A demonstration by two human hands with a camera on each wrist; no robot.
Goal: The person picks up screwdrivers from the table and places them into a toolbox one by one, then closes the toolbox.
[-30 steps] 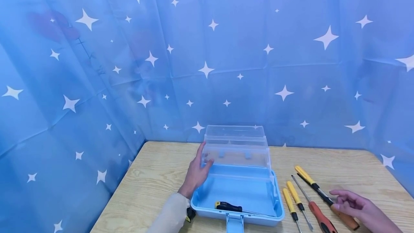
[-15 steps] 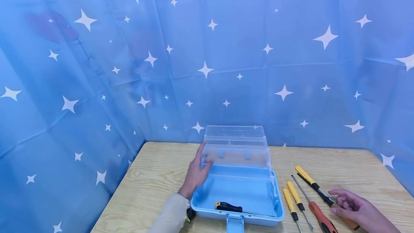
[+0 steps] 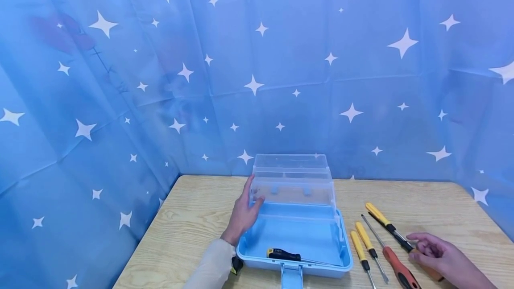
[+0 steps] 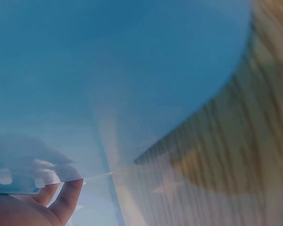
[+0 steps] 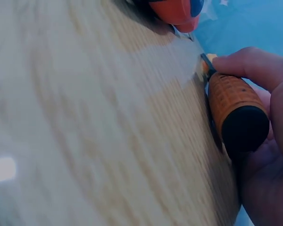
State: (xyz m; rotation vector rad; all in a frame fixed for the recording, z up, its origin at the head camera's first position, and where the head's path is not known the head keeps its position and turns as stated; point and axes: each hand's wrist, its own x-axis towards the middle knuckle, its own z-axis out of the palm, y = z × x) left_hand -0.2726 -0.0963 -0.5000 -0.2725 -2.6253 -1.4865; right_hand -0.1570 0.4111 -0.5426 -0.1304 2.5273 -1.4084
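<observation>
A light-blue toolbox [image 3: 297, 269] stands open on the table, its clear lid [image 3: 291, 164] raised at the back. My left hand [image 3: 243, 215] holds the lid's left edge, thumb in front and fingers behind; the left wrist view shows fingers [image 4: 68, 200] at the clear plastic. Inside the box lies a screwdriver with a black and yellow handle [image 3: 283, 254]. To the right, my right hand [image 3: 445, 260] grips the tool with an orange-brown textured handle [image 5: 233, 96], thumb along one side. Its black shaft points away to the left, partly covered by a yellow-handled screwdriver [image 3: 377, 213]; the tool lies close over the table.
Beside the box lie two yellow-handled screwdrivers [image 3: 358, 245] and a red-handled screwdriver [image 3: 395, 264]. A black and yellow object [image 3: 237, 264] shows partly behind the box's left front corner. A blue star-patterned curtain [image 3: 257, 57] hangs behind the wooden table [image 3: 192, 208].
My right hand has shifted slightly left, and its thumb and fingers have drawn in around the orange-brown handle. The left hand stays on the lid. The head view has tilted slightly.
</observation>
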